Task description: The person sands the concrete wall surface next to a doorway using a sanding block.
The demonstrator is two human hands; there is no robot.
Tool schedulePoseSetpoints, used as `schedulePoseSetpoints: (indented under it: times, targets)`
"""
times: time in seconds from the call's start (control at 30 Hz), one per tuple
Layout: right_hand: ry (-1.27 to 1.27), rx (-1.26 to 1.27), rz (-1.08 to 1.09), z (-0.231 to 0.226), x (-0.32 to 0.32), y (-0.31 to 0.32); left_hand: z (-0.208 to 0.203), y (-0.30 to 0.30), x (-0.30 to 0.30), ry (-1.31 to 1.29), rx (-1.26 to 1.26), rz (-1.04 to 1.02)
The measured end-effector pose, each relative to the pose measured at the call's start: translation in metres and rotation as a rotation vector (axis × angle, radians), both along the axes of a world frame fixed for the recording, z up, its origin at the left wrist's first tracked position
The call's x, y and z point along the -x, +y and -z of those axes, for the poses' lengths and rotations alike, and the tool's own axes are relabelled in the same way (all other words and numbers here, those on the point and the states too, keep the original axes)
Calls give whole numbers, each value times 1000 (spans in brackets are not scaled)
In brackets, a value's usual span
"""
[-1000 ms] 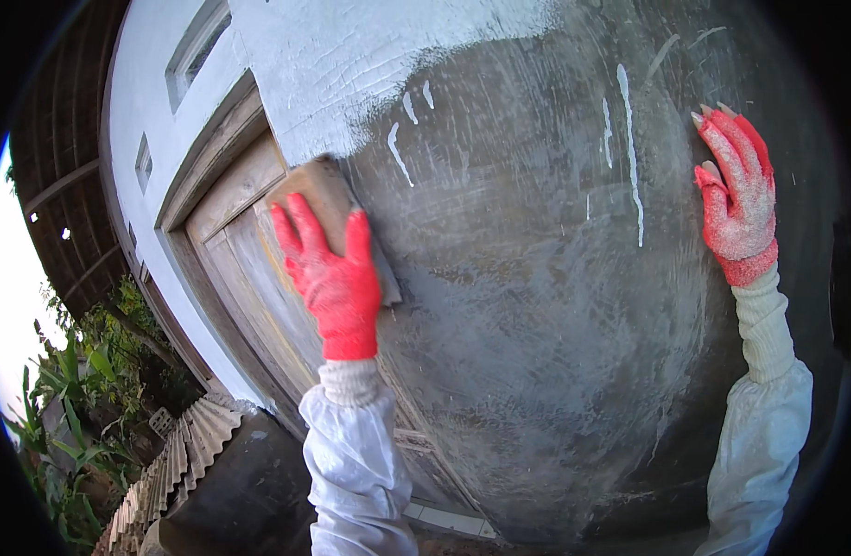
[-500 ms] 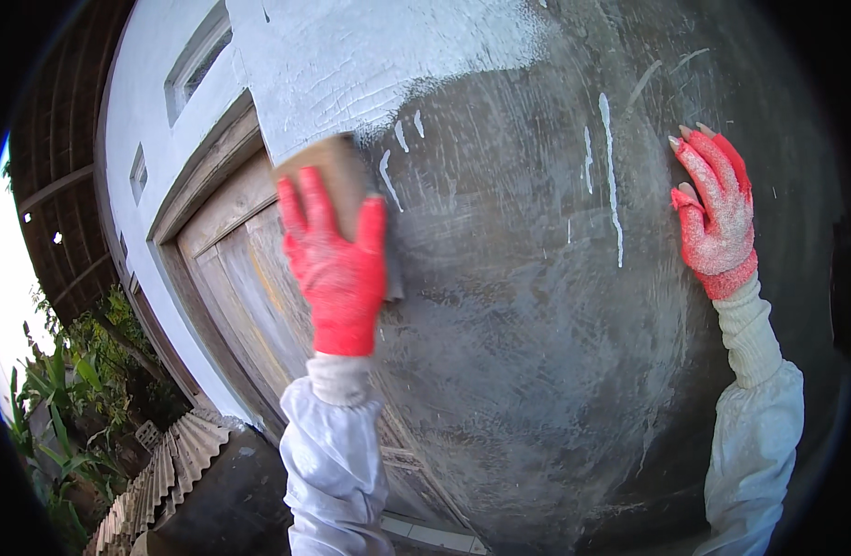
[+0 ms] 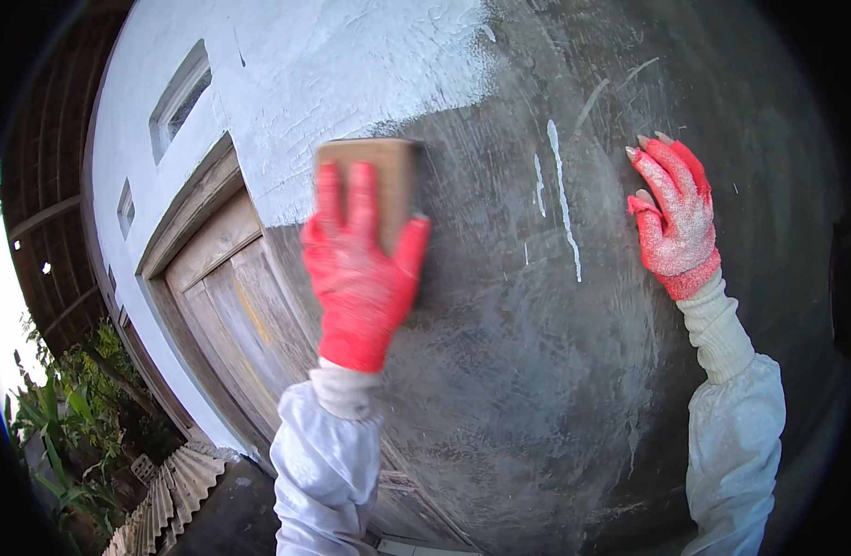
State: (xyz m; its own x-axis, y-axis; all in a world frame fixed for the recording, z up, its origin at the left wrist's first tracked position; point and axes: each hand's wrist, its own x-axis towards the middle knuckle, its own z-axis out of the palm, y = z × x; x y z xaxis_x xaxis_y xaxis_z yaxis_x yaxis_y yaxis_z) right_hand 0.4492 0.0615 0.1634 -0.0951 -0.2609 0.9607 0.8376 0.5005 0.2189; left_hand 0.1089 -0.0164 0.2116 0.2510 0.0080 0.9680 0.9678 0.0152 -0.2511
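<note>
My left hand [image 3: 361,278], in a red glove, is closed on a tan rectangular wooden block [image 3: 393,190]. Two fingers lie over the block's face and the thumb is along its right side; its underside is turned to the wall and hidden. The block is at the lower edge of the white paint [image 3: 351,65], over the bare grey wall [image 3: 509,352]. To the right, my right hand [image 3: 680,222] rests against the grey wall with fingers stretched out and nothing in it. Its red glove is dusted white, and the fingertips are bare.
White paint drips [image 3: 564,199] run down the grey wall between my hands. A weathered wooden door [image 3: 249,296] in a frame stands at the left, with a small vent opening [image 3: 183,102] above. Corrugated roofing sheets [image 3: 171,496] and green plants [image 3: 64,417] lie at lower left.
My left hand has moved the block to the right along the wall, now covering the shorter paint drips. The view has shifted slightly; my right hand stays on the wall.
</note>
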Motion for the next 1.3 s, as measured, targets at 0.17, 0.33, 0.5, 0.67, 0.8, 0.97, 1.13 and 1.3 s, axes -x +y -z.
schedulePoseSetpoints:
  times: [0.17,0.33,0.5,0.67,0.8,0.97,1.13,1.3]
  targets:
    - [19,-35,-3,0,-7,-3,34,-17,-37,475,252,99]
    - [21,-13,-41,0,0,-4,-44,-3,20,-262,-102,14]
    - [45,-29,-54,-5,6,1,-23,-5,-29,-1,-68,8]
    - [-6,-27,-40,-2,-9,4,4,-4,-70,454,197,64]
    - [62,-47,69,-21,-56,5,-62,2,-19,-135,-69,19]
    - [133,-38,158,-15,-70,13,-57,7,-52,23,-70,45]
    - [215,-23,98,-13,-74,13,15,5,-122,799,305,224]
    - [228,-22,93,-13,-73,9,-87,6,-113,206,10,82]
